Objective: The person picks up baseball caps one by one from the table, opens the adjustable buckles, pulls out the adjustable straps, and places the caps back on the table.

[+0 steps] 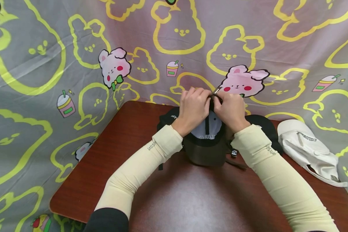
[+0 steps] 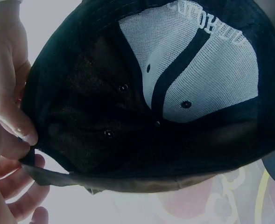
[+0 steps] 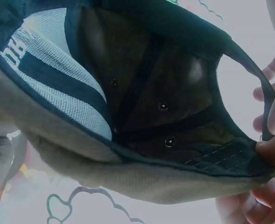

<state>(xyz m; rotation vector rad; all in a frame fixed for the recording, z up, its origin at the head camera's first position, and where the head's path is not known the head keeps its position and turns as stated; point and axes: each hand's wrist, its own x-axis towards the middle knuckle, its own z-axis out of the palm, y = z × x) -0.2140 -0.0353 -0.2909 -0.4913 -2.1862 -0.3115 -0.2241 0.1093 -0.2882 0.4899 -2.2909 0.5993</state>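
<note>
A dark brown baseball cap (image 1: 207,154) is held up over the table, its brim towards me and its hollow inside showing. White mesh lining (image 2: 212,74) with embroidered lettering seen from behind lies inside the front. My left hand (image 1: 192,108) pinches one side of the cap's back strap. Close beside it, my right hand (image 1: 230,108) pinches the other side, where a small shiny metal piece shows between the hands. In the right wrist view, the strap (image 3: 251,67) arches over the back opening, with fingertips around its end. Exactly how the strap ends meet is hidden by the fingers.
A black cap (image 1: 168,117) sits behind my left wrist, and another black cap (image 1: 264,129) lies behind my right forearm. Further right is a white cap (image 1: 310,145) near the patterned curtain (image 1: 179,32). The brown table (image 1: 110,154) extends to the left and front.
</note>
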